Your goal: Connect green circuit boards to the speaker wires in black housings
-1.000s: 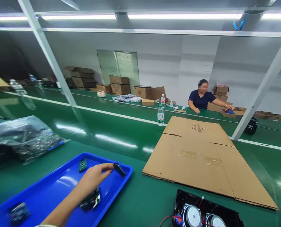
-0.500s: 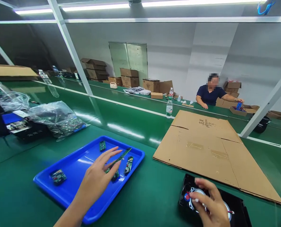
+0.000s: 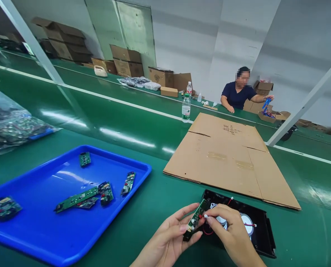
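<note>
Hands meet low in the centre of a green worktop. Left hand point(image 3: 169, 237) pinches a small green circuit board point(image 3: 196, 218), tilted up on its long edge. Right hand point(image 3: 232, 233) grips a tiny white connector point(image 3: 206, 216) between thumb and forefinger, right at the board's upper end. Both hands sit over a black plastic speaker panel point(image 3: 261, 237) lying flat on the worktop; the hands cover most of it, so only one pale round speaker cone point(image 3: 247, 221) and a few thin red wires point(image 3: 229, 201) show. Whether the connector is plugged into the board cannot be told.

To the left lies a shallow blue tray point(image 3: 54, 237), glossy plastic with rounded corners, cut off by the bottom edge. Loose boards lie in it: one long narrow strip point(image 3: 76, 199), several short ones, one small square one point(image 3: 85, 159) near the far rim. Beyond the tray, at the left edge, a crinkled clear bag point(image 3: 12, 126) holds more boards, blurred.

Behind the panel a large flattened cardboard sheet point(image 3: 229, 159) lies with taped seams and dark printed characters too small to read. A clear water bottle point(image 3: 186, 108) stands upright just past its far corner.

Across the next bench, well apart, a person in a dark top point(image 3: 235, 98) sits holding something blue. Brown cartons point(image 3: 126, 61) are stacked along the far wall.
</note>
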Demonstrator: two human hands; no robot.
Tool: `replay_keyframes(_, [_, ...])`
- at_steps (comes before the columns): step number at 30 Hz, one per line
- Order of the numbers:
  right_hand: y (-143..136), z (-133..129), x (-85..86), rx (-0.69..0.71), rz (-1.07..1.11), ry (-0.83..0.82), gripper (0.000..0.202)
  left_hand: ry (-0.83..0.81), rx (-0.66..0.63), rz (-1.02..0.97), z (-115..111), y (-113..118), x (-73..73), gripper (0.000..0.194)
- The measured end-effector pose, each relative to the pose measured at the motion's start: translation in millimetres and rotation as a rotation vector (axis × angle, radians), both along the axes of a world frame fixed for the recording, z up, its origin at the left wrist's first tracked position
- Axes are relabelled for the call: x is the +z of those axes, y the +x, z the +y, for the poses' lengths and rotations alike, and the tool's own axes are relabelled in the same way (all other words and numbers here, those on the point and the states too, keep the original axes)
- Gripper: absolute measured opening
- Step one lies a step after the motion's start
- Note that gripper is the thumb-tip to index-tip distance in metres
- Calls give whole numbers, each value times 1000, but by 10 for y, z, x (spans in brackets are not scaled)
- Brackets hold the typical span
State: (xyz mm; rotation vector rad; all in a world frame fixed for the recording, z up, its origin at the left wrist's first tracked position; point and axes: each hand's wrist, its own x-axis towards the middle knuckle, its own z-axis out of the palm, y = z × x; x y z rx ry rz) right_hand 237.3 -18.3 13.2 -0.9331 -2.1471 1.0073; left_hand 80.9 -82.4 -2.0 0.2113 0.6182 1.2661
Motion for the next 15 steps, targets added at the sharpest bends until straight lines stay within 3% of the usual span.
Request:
replay_keyframes(8, [-3, -63, -1, -23, -113, 342, 16, 4, 6, 132, -60, 72, -9, 43])
replay_keyframes(15, [-8, -103, 68, 8, -179, 580, 19, 57, 40, 255, -104, 85, -73, 37])
